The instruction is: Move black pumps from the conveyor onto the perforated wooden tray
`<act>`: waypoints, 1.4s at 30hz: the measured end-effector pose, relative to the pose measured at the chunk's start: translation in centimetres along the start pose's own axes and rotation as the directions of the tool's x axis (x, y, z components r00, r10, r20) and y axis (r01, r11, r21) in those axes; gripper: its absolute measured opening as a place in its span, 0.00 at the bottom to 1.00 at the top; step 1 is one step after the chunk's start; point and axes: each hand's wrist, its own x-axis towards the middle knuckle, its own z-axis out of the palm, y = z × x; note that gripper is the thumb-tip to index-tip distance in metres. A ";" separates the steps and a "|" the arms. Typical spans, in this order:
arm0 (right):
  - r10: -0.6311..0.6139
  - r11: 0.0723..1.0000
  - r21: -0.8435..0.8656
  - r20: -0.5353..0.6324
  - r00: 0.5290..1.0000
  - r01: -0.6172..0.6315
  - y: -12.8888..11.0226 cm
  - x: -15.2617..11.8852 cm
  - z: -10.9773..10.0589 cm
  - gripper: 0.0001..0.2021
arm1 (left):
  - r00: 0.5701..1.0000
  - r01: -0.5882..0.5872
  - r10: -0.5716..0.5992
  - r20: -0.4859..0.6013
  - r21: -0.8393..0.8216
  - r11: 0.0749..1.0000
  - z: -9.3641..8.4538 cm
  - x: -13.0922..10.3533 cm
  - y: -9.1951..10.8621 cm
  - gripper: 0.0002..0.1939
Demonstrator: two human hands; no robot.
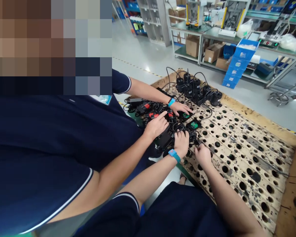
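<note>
My left hand (182,143), with a blue-green band at the wrist, has its fingers curled over a coiled black cable (179,127). Just to its right, my right hand (203,156) is closed in a pinch at a thin black cable end (196,142); the fingertips partly hide it. Beyond my hands lies a black part with a green face (194,124). A black box-shaped adapter (164,138) lies left of my left hand. A co-worker's hand (158,125) points over the pile, and the co-worker's other hand (181,108) lies on a second green-faced part (186,115).
Several black motor-like units (188,89) with cables stand at the far corner of the perforated board (233,156), which has a raised wooden rim (258,118). Red-marked black parts (153,115) lie by the co-worker (64,138) on my left. Blue bins (239,64) are stacked on the floor beyond.
</note>
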 end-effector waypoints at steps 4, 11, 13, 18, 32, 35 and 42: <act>0.162 0.987 -0.008 0.026 0.986 -0.162 0.9 1.1 -1.0 0.20 | 0.999 -0.041 0.040 0.031 0.014 0.999 0.5 0.3 0.1 0.27; 0.143 0.852 0.480 0.167 0.976 -0.207 0.7 2.2 1.5 0.11 | 0.975 -0.200 0.201 0.098 -0.021 0.980 0.6 0.0 -0.4 0.39; 0.125 0.790 0.579 0.166 0.978 -0.199 -1.2 2.0 3.6 0.08 | 0.967 -0.224 0.230 0.106 -0.070 0.972 0.4 0.1 -1.0 0.41; 0.073 0.580 0.800 0.139 0.988 -0.155 -5.3 1.8 7.4 0.09 | 0.961 -0.262 0.269 0.071 -0.094 0.961 0.3 -0.1 -2.4 0.37; 0.038 0.612 0.782 0.126 0.991 -0.123 5.2 -5.6 2.0 0.17 | 0.956 -0.288 0.284 -0.073 -0.037 0.957 1.9 -2.7 -1.3 0.53; 0.048 0.653 0.748 0.112 0.993 -0.116 7.6 -7.2 2.3 0.17 | 0.966 -0.247 0.244 -0.088 -0.024 0.969 1.3 -4.8 -1.4 0.57; -0.032 0.690 0.722 0.104 0.994 -0.053 8.4 -8.6 3.2 0.23 | 0.984 -0.150 0.143 -0.109 -0.065 0.987 1.4 -12.4 -2.6 0.49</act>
